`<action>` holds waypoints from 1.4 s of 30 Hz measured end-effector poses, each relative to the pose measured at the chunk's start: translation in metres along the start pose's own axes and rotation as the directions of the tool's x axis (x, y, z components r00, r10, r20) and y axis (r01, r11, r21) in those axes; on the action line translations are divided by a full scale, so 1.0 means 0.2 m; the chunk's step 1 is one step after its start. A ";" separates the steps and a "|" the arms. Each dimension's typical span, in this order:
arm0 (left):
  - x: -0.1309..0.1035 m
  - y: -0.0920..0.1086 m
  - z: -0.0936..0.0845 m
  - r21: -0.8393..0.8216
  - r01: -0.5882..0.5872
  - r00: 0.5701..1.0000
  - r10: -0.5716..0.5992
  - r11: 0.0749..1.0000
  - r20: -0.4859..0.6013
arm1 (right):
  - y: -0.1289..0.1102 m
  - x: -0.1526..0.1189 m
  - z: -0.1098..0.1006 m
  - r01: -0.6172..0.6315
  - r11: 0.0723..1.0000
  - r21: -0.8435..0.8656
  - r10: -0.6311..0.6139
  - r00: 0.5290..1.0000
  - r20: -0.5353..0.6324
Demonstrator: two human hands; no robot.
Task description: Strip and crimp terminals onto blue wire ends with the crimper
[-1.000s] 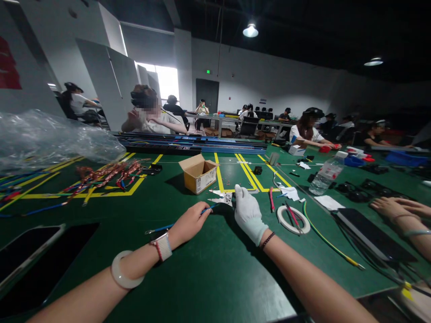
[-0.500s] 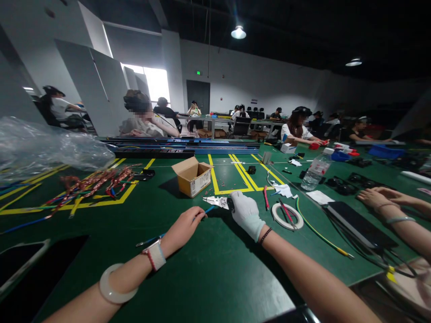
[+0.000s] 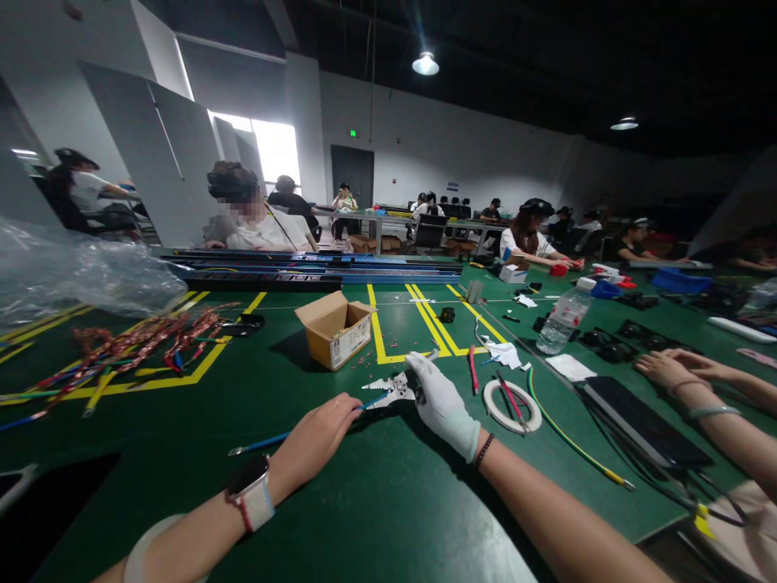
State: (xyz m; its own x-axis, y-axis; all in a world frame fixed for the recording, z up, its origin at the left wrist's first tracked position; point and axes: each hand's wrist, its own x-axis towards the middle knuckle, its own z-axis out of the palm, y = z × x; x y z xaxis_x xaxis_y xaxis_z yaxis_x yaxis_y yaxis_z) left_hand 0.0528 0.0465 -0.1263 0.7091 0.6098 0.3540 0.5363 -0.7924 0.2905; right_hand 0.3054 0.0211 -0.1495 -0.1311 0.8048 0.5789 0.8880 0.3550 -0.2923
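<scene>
On my feed, the metal wire stripper's [image 3: 397,389] notched jaws have spread since the last frame. Left to right: my bare left hand [image 3: 319,433] pinches smooth blue wire [image 3: 267,443], its tip by those jaws; my knit-gloved right hand [image 3: 443,401] grips the stripper's handles. Glossy green table [image 3: 364,502], dim room.

Toward seven o'clock, the left hand [image 3: 321,429] is ungloved. Its wrist wears a smartwatch with a dark, glossy, rounded-rectangular face [image 3: 248,474] and a pale woven fabric strap [image 3: 260,504], edged red on the elbow side and light blue on the hand side. Nearer eight o'clock, a thick, smooth, whitish bangle [image 3: 139,552] rings the forearm. At five o'clock, the right hand [image 3: 442,397] wears a white fabric glove [image 3: 450,414] with a faintly mint-tinted cuff [image 3: 464,435], and just beyond that, a dark beaded bracelet [image 3: 484,450].
</scene>
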 end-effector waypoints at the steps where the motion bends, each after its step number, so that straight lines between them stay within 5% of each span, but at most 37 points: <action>1: 0.00 0.00 0.00 0.003 -0.006 1.000 0.006 1.000 -0.008 | 0.01 0.00 0.01 0.014 1.000 0.020 -0.014 1.000 -0.006; 12: -0.03 0.01 0.00 0.175 -0.125 0.983 0.146 0.977 -0.110 | 0.05 0.08 -0.06 -0.026 0.995 -0.099 0.049 0.971 0.232; 18: -0.04 -0.01 -0.01 0.224 -0.207 0.964 0.238 0.952 -0.120 | 0.06 0.05 -0.07 -0.056 0.998 -0.004 0.055 0.963 0.264; 26: -0.06 -0.03 0.00 0.185 -0.145 0.981 0.166 0.972 -0.099 | 0.05 0.13 -0.03 -0.039 0.967 0.250 -0.031 0.962 0.270; 32: -0.03 -0.01 -0.02 0.299 -0.225 0.959 0.264 0.927 -0.099 | 0.09 0.08 0.04 0.010 0.970 0.241 -0.067 0.971 0.229; 42: -0.04 -0.04 -0.02 0.318 -0.238 0.953 0.284 0.918 -0.107 | 0.07 0.12 -0.01 -0.026 0.970 0.241 -0.051 0.949 0.310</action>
State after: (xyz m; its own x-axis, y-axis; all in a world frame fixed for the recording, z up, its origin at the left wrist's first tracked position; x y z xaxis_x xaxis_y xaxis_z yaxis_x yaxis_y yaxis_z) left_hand 0.0398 0.0478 -0.1275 0.7792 0.3573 0.5149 0.4689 -0.8775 -0.1007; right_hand 0.3153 0.0447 -0.1387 -0.3064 0.8933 0.3289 0.7585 0.4379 -0.4827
